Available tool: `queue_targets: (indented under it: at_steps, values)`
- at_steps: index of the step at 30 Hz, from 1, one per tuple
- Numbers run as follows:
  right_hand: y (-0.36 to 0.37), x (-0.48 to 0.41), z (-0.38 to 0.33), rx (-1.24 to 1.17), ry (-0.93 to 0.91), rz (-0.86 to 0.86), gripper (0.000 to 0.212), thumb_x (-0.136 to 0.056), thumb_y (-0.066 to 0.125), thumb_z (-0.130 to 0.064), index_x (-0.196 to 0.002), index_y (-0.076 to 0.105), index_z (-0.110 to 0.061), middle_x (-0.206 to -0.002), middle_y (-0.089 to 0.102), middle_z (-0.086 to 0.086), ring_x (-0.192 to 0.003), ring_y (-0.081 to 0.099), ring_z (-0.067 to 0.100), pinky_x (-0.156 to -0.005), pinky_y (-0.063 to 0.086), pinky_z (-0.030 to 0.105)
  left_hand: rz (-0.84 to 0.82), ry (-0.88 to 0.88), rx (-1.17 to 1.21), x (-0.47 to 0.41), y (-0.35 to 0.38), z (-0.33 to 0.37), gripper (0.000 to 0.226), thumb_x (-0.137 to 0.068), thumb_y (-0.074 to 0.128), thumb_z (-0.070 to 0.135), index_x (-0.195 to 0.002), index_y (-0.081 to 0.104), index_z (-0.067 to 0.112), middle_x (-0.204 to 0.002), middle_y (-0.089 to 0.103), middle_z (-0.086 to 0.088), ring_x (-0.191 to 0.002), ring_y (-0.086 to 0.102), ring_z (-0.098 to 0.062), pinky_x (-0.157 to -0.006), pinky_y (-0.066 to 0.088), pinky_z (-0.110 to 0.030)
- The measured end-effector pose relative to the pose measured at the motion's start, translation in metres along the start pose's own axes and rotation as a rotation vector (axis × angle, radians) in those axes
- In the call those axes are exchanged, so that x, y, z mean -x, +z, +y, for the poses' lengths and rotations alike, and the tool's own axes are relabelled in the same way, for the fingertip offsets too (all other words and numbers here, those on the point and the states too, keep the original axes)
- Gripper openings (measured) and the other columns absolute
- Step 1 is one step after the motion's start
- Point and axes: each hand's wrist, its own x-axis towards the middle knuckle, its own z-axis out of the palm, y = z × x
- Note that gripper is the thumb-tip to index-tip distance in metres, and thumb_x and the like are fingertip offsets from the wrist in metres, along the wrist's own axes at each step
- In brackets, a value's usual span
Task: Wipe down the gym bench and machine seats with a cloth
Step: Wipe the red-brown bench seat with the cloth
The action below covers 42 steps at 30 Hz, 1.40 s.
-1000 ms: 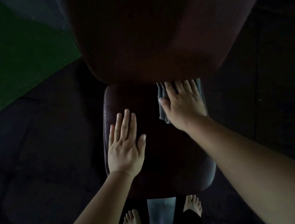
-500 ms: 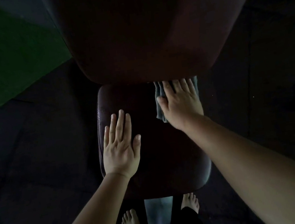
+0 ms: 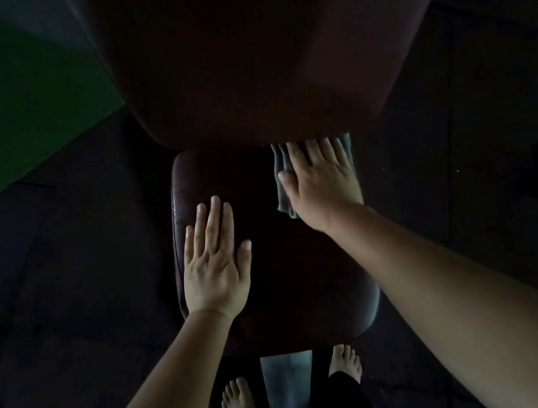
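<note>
Right grip (image 3: pixel 324 185) slid cloth (image 3: pixel 284 201) slightly toward backrest (image 3: pixel 258 67), pressing flat-open; left grip (image 3: pixel 216 266) flat-open on seat (image 3: pixel 289 287).

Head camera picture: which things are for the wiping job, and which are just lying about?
For the job: cloth, pressed flat by the right hand; seat pad, with the left hand resting on it; backrest pad.
Just there: green floor mat; bare feet; pale frame bar between the feet; dark floor.
</note>
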Motion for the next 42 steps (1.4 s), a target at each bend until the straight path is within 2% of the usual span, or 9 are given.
queue_targets:
  at_steps: [4, 7, 11, 15, 20, 23, 32, 37, 42]
  values:
    - [0.011, 0.096, -0.020, -0.009, -0.219, -0.076, 0.069, -0.108, 0.027, -0.051, -0.166, 0.008, -0.019, -0.173, -0.010, 0.011, -0.160, -0.009, 0.028, -0.129, 0.005, 0.048, 0.024, 0.000, 0.018, 0.001, -0.001, 0.000, 0.065, -0.108, 0.030, 0.044, -0.166, 0.017, 0.017, -0.175, 0.006, 0.003, -0.161, -0.001, -0.016, -0.131, 0.007, -0.043]
    - [0.016, 0.129, 0.003, -0.025, -0.355, -0.125, 0.069, -0.106, 0.030, -0.053, -0.166, 0.011, -0.023, -0.174, -0.008, 0.004, -0.160, -0.009, 0.020, -0.129, 0.009, 0.046, 0.029, 0.004, 0.017, 0.002, 0.000, 0.001, 0.065, -0.108, 0.028, 0.045, -0.166, 0.017, 0.016, -0.175, 0.007, 0.003, -0.161, 0.000, -0.017, -0.131, 0.008, -0.044]
    - [0.005, 0.044, 0.031, 0.010, -0.208, -0.029, 0.070, -0.105, 0.029, -0.056, -0.165, 0.020, -0.021, -0.173, 0.011, 0.007, -0.160, 0.008, 0.027, -0.128, 0.016, 0.048, 0.010, 0.000, -0.014, 0.000, 0.000, 0.001, 0.067, -0.109, 0.026, 0.048, -0.167, 0.013, 0.017, -0.175, 0.002, 0.004, -0.161, -0.003, -0.016, -0.131, 0.003, -0.041]
    - [0.000, 0.006, 0.017, -0.023, -0.003, -0.016, 0.068, -0.106, 0.026, -0.055, -0.165, 0.014, -0.022, -0.173, 0.010, 0.009, -0.159, 0.006, 0.028, -0.130, 0.003, 0.043, -0.004, 0.002, -0.023, 0.001, -0.001, 0.001, 0.066, -0.109, 0.025, 0.048, -0.167, 0.009, 0.019, -0.175, -0.002, 0.005, -0.161, -0.007, -0.014, -0.131, 0.000, -0.040]
    - [0.022, 0.135, -0.021, -0.042, -0.198, -0.096, 0.070, -0.106, 0.031, -0.052, -0.166, 0.011, -0.021, -0.173, -0.009, 0.008, -0.160, -0.009, 0.025, -0.129, 0.009, 0.048, 0.026, 0.009, 0.004, 0.002, 0.001, -0.001, 0.066, -0.108, 0.030, 0.045, -0.166, 0.016, 0.015, -0.175, 0.006, 0.002, -0.162, 0.000, -0.019, -0.131, 0.010, -0.047]
    - [0.030, 0.181, -0.009, -0.044, -0.297, -0.140, 0.070, -0.105, 0.036, -0.054, -0.165, 0.018, -0.023, -0.174, -0.003, 0.004, -0.160, -0.003, 0.021, -0.127, 0.018, 0.048, 0.029, 0.012, 0.003, 0.001, 0.002, -0.002, 0.067, -0.109, 0.033, 0.044, -0.166, 0.015, 0.015, -0.175, 0.005, 0.002, -0.162, 0.000, -0.019, -0.131, 0.011, -0.047]
    - [0.018, 0.073, -0.002, 0.005, -0.040, -0.053, 0.071, -0.108, 0.021, -0.054, -0.166, -0.001, -0.020, -0.172, -0.013, 0.007, -0.159, -0.013, 0.024, -0.130, 0.006, 0.047, -0.005, -0.002, -0.016, 0.000, 0.000, 0.000, 0.067, -0.109, 0.027, 0.048, -0.167, 0.012, 0.017, -0.175, 0.001, 0.004, -0.161, -0.005, -0.015, -0.131, 0.002, -0.040]
    - [0.032, 0.168, -0.028, -0.053, -0.191, -0.133, 0.072, -0.106, 0.031, -0.051, -0.166, 0.009, -0.018, -0.173, -0.012, 0.003, -0.160, -0.009, 0.020, -0.128, 0.012, 0.047, -0.085, 0.002, -0.008, -0.001, -0.009, 0.000, 0.068, -0.109, 0.020, 0.051, -0.167, 0.003, 0.020, -0.175, -0.008, 0.007, -0.160, -0.013, -0.013, -0.131, 0.000, -0.040]
    - [0.021, 0.106, -0.018, -0.068, -0.137, -0.140, 0.069, -0.106, 0.016, -0.052, -0.165, -0.004, -0.023, -0.171, -0.020, -0.001, -0.158, -0.019, 0.018, -0.129, 0.001, 0.042, -0.196, 0.062, 0.020, -0.005, -0.031, -0.008, 0.070, -0.109, 0.027, 0.051, -0.166, -0.002, 0.024, -0.172, -0.019, 0.013, -0.156, -0.024, -0.005, -0.130, -0.003, -0.036]
